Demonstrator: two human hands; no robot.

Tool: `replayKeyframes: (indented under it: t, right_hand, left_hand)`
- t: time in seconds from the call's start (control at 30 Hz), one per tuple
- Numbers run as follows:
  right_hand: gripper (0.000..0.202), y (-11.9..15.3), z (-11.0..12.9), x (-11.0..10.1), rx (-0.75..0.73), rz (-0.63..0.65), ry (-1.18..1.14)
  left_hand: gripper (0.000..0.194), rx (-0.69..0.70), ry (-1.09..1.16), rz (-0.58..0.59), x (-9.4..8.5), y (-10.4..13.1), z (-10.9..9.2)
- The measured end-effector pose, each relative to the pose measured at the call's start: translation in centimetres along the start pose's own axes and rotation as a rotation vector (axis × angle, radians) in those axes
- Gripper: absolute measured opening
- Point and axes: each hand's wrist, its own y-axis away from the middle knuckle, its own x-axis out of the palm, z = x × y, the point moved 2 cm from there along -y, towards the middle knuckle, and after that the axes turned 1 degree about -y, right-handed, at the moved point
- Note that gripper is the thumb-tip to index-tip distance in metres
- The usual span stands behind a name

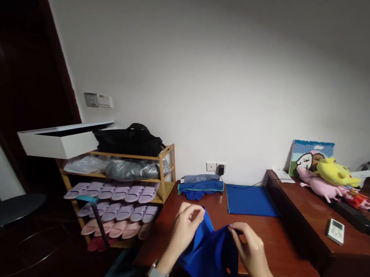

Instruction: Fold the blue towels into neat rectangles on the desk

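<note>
A blue cloth (215, 263) hangs between my two hands, in front of the near edge of the brown desk. My left hand (186, 229) is closed on its upper left corner, fingers pinched together. At its upper right corner, my right hand (249, 248) pinches the fabric in the same way. The cloth sags in folds between the two grips. On the desk behind lie a flat blue cloth (251, 201) and, to its left, a folded blue cloth pile (201, 186) with green edging.
Left of the desk stands a wooden rack (168, 174) with slippers, a black bag (130, 141) and a white box (58, 142). Plush toys (334, 172), a picture (306, 152) and a small white device (335, 231) are on the raised surface at right.
</note>
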Motion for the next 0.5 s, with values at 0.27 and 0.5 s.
replayKeyframes:
  t: [0.27,0.5]
  right_hand:
    - [0.026,-1.8,-4.6,-10.8,-0.004,0.059,0.265]
    - [0.046,1.6,-8.3,-22.2,0.322,-0.070,0.506]
  left_hand:
    - [0.039,-0.167,0.191,-0.204,-8.9,-3.2,6.8]
    - [0.043,-0.202,0.046,-0.409,-17.3,-2.6,10.8]
